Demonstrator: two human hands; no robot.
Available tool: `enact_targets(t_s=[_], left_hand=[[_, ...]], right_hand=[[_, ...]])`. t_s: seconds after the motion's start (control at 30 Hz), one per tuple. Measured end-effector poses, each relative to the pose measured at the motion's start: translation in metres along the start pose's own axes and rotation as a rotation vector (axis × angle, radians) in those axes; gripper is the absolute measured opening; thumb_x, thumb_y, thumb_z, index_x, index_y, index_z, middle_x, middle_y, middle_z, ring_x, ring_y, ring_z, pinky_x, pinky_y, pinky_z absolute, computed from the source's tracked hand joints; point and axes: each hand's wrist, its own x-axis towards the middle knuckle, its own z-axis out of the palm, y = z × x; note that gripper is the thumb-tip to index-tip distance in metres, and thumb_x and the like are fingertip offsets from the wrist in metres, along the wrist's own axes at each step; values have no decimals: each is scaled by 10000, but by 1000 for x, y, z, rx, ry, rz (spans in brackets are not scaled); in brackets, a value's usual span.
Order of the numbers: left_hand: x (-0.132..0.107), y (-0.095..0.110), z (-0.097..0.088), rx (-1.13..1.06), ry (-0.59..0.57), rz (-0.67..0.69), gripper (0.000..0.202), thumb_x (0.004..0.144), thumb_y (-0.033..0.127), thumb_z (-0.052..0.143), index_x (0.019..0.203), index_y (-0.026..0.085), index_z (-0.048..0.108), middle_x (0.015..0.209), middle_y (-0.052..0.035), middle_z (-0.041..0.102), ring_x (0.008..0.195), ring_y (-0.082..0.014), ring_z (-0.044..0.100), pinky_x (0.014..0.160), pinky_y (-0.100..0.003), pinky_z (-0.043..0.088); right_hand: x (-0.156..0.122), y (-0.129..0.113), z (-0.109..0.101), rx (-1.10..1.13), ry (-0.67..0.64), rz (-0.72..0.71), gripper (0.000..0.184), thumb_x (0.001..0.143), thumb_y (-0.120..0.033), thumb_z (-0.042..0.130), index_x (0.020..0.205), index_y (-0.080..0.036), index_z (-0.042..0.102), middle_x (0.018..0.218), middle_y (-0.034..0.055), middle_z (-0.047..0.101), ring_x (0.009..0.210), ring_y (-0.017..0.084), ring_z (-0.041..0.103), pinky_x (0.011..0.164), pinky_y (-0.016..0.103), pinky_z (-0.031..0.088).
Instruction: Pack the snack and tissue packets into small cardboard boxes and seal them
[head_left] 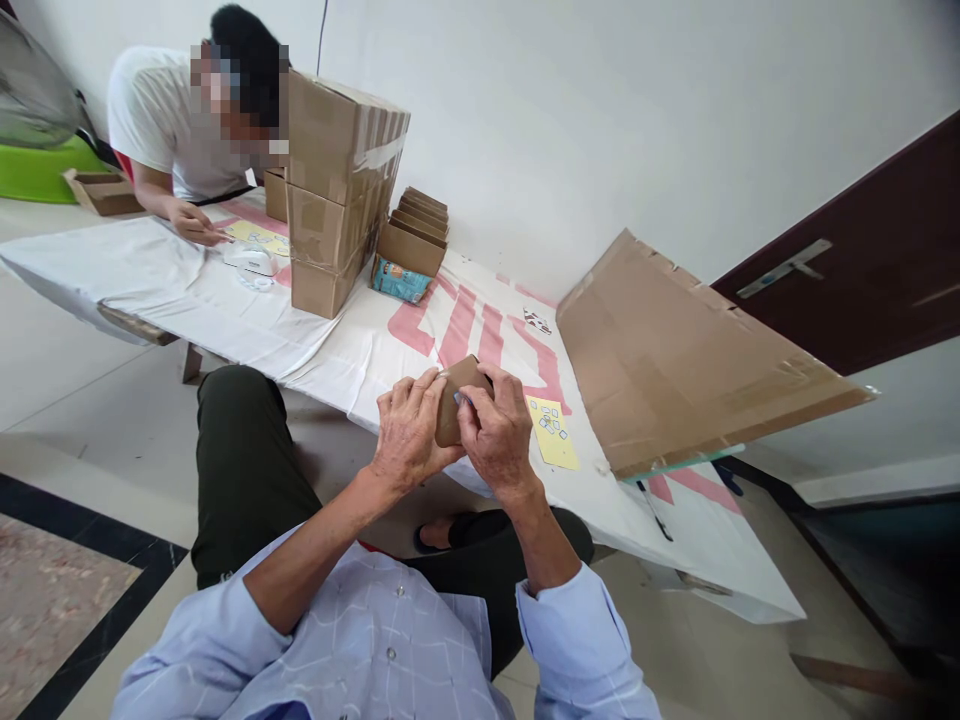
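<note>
Over the near edge of the table, my left hand [409, 425] is closed round the side of a small brown cardboard box [463, 395]. My right hand [496, 425] is at the box's other side, its thumb and forefinger pinching a small blue piece [459, 398] against the cardboard face. What kind of piece it is I cannot make out. Just right of my right hand lies a yellow sheet [559, 452] bearing several small blue-outlined shapes.
Three taped cartons [322, 235] are stacked left of centre, beside an open box [411, 245] holding upright cardboard pieces. A large cardboard panel [675, 360] leans on the right, near a black pen [655, 512]. A co-worker [169, 120] leans over the white-covered table [150, 265].
</note>
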Motion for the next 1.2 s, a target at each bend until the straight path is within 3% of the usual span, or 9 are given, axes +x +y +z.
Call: enact_targets(t_s=[0.3, 0.53, 0.77, 0.9, 1.07, 1.2], left_hand=[[0, 0, 1, -1, 11, -2, 903, 778, 485, 895, 1559, 187, 552, 1630, -210, 602, 1409, -448, 550, 1115, -564, 451], [0, 1, 0, -5, 6, -11, 891, 776, 472, 905, 1551, 197, 560, 1642, -205, 597, 1414, -446, 552, 1119, -566, 452], [0, 2, 0, -12, 0, -18, 935, 750, 511, 945, 1546, 197, 569, 1628, -203, 611, 1427, -455, 552, 1113, -571, 470], [0, 0, -3, -11, -5, -9, 944, 731, 451, 967, 1547, 199, 563, 1643, -201, 600, 1434, -451, 558, 1123, -576, 477], [5, -12, -9, -37, -50, -5, 1012, 713, 476, 992, 1576, 215, 533, 1675, -225, 558, 1452, -471, 551, 1120, -606, 490], [15, -38, -13, -99, -111, 36, 1018, 750, 557, 966, 1602, 235, 512, 1693, -237, 520, 1501, -479, 523, 1140, -639, 488]], right_hand=[[2, -3, 1, -36, 36, -14, 189, 1023, -125, 604, 1010, -230, 762, 1352, 161, 694, 1265, 323, 659, 1055, 514, 620], [3, -3, -4, 8, -18, 7, 152, 1014, -132, 605, 999, -230, 721, 1386, 169, 676, 1270, 335, 644, 1082, 533, 598], [1, 2, -5, 3, -35, -18, 347, 1003, -130, 606, 1315, -213, 732, 1404, 181, 670, 1296, 351, 647, 1095, 561, 609], [-1, 7, -6, 59, -16, -7, 382, 1015, -124, 578, 1347, -230, 734, 1413, 171, 675, 1319, 337, 662, 1105, 553, 622], [-3, 13, -5, 124, -23, 50, 439, 1007, -140, 588, 1413, -258, 707, 1440, 162, 674, 1367, 346, 658, 1131, 586, 620], [-5, 18, -3, 200, -53, 102, 445, 1027, -204, 606, 1462, -264, 682, 1433, 159, 673, 1361, 346, 666, 1169, 595, 602]])
